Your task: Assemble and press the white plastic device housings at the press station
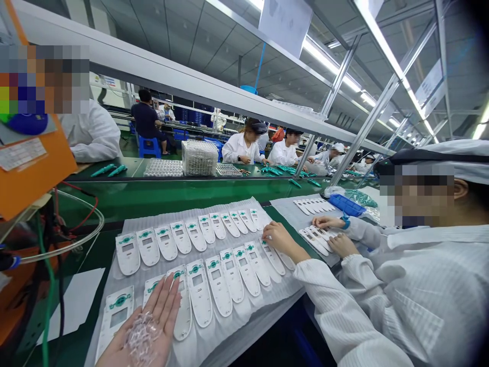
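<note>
My left hand [162,306] lies palm up with its fingers stretched out, bearing a heap of small clear plastic pieces [142,339]. Beneath and around it are white oblong plastic casings [199,293], each with a window and a green part at the top end. They lie in two rows on a white foam sheet [244,326]. My right hand [280,238] reaches to the right end of the rows, fingertips bent together at the top of a casing [272,257]. Whatever its fingertips pinch is too small to make out.
At right a co-worker in white handles similar casings [315,239] beside a blue tray [346,205]. An orange machine [34,153] with cables stands left, near white paper [74,303]. Across the green conveyor are clear trays [198,158], green parts [271,171] and other workers. A shelf crosses overhead.
</note>
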{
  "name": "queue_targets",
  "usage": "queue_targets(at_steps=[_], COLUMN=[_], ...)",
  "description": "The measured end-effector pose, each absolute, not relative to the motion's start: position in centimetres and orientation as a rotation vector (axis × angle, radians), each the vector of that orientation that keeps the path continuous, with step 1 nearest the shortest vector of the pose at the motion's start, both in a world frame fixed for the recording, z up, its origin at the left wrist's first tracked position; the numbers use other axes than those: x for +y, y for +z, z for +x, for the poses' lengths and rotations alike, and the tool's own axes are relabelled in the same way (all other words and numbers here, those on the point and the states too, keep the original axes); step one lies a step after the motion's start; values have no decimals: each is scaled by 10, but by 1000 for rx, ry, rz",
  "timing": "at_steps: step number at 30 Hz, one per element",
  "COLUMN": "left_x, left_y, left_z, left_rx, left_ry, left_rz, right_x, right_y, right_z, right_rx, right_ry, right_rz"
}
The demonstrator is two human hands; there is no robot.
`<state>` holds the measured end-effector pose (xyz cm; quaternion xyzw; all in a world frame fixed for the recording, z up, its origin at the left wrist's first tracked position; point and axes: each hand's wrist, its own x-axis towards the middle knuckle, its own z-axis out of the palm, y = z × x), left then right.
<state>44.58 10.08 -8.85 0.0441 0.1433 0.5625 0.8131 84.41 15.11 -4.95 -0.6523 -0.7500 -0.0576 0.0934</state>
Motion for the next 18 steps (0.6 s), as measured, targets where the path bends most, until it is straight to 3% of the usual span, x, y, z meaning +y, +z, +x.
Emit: queue_targets(at_steps=[9, 13, 18], left_x=[93, 82, 75], left_y=[-58, -27, -22], left_z=[459, 476, 478], left_rx=[457, 552, 493], left_ry=[1236, 1195, 1170], left_rz=[23, -94, -109], right_x=[127, 105, 77], right_y=[-35, -15, 3], right_z=[830, 765, 669], right_rx=[-2021, -2071, -2235], right_ry=[-179, -52, 138], right_rz=[-1762, -1481, -976])
